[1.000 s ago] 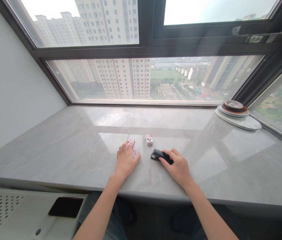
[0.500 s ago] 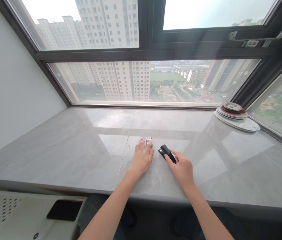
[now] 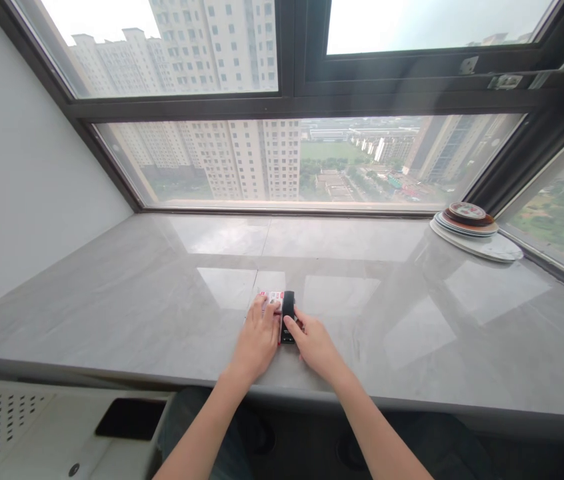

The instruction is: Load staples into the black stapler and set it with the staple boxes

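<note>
My left hand (image 3: pixel 256 339) is over two small white, pink and red printed boxes (image 3: pixel 276 296) lying side by side on the grey countertop. Its fingers are bent onto them and its thumb lies along their right side, so most of their surface is hidden. In my right hand (image 3: pixel 316 341) is a black stapler (image 3: pixel 289 305), gripped between thumb and fingers. The stapler points away from me and lies against the right side of the boxes. Whether it touches them along its full length I cannot tell.
A stack of round plates or lids (image 3: pixel 477 230) stands at the back right by the window frame. Below the counter's front edge, at lower left, a dark phone-like slab (image 3: pixel 131 419) lies on a white perforated surface (image 3: pixel 37 433). A wall rises on the left.
My right hand has brought the stapler left and turned it upright in view, beside the boxes. My left hand has shifted left and slightly nearer, with the boxes under its fingers.
</note>
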A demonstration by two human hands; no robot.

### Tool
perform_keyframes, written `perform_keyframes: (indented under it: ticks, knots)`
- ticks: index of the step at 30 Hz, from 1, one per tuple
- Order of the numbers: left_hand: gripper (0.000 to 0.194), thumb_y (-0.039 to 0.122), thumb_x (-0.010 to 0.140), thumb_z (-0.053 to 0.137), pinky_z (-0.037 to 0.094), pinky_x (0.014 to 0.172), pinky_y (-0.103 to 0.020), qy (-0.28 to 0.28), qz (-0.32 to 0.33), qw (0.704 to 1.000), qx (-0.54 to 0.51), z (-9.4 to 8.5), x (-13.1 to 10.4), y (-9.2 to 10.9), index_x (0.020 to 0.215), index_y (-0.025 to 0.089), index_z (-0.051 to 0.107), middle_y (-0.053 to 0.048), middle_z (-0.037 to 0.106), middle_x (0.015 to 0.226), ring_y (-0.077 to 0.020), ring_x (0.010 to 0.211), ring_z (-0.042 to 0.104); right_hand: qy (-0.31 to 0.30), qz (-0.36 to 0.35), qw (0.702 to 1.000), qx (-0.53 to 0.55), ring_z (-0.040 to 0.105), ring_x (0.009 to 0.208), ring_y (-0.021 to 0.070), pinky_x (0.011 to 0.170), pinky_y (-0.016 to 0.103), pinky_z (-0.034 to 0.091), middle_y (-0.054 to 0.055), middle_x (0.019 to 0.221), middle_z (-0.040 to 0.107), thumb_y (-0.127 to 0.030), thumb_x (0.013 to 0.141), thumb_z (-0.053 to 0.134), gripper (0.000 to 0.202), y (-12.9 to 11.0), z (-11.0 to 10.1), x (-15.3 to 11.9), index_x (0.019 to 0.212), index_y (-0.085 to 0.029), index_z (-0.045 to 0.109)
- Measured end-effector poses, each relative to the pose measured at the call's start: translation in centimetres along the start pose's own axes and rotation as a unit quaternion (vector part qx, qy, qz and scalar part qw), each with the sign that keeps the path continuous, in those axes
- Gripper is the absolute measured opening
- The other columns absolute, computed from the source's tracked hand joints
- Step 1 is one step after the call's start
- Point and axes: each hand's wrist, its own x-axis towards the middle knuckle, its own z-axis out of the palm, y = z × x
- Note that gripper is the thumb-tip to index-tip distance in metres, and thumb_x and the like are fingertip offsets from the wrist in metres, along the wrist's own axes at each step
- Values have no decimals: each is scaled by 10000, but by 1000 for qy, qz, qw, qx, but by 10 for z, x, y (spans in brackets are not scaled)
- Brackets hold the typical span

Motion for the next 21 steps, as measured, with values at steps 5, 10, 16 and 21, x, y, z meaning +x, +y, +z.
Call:
perform_keyframes:
  ticks: [5, 10, 16, 21]
  knots:
    - [360, 243, 1078, 336, 345, 1224, -558, 3, -14, 999, 42, -26, -2, -74, 1417, 236, 456, -139, 437, 1530, -287, 1516, 337, -72, -47, 995, -50, 630, 632, 195, 651, 296, 467, 23, 828, 690, -451, 1072, 424, 391, -23, 43, 42, 1382, -260, 568]
    - [355, 279, 1064, 348, 371, 1187, -547, -5, -31, 996, 78, -53, 14, -148, 1376, 219, 506, -141, 507, 1470, -290, 1462, 400, -122, -62, 990, -46, 640, 642, 197, 686, 296, 464, 1, 809, 697, -428, 1035, 521, 335, -40, 83, 96, 1316, -255, 576]
    - [360, 313, 1061, 336, 356, 1186, -496, 14, -33, 997, 67, -58, 32, -170, 1344, 208, 532, -135, 552, 1429, -268, 1434, 429, -124, -52, 991, -7, 615, 539, 184, 622, 287, 481, -47, 630, 631, -494, 1042, 516, 421, -39, 103, 125, 1376, -239, 545]
    - [365, 316, 1065, 324, 275, 1212, -550, 85, -57, 993, 60, -74, 28, -160, 1354, 222, 528, -114, 582, 1411, -283, 1402, 457, -37, -38, 998, 36, 661, 670, 166, 638, 302, 543, 42, 1004, 699, -480, 1085, 354, 614, -18, 86, 99, 1626, -209, 249]
